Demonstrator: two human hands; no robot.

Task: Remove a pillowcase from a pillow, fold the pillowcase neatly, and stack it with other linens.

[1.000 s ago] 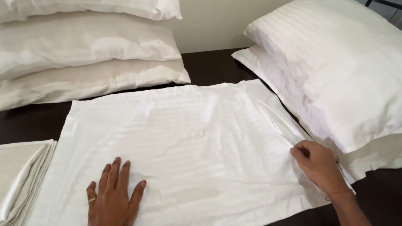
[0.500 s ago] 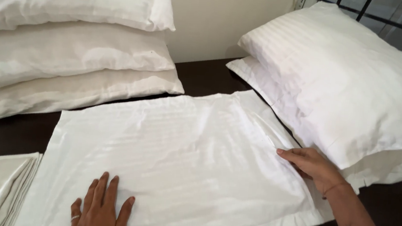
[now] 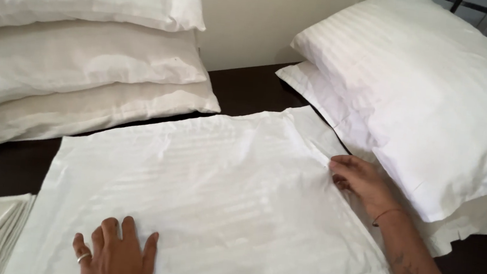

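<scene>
The flat white striped cotton pillowcase lies lengthwise, left to right. The left hand presses open-palmed on its near edge. The right hand pinches its right end.

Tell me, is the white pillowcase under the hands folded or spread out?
Spread out. The pillowcase lies flat in one layer on the dark table, the left hand pressing its near edge and the right hand at its right end.
</scene>
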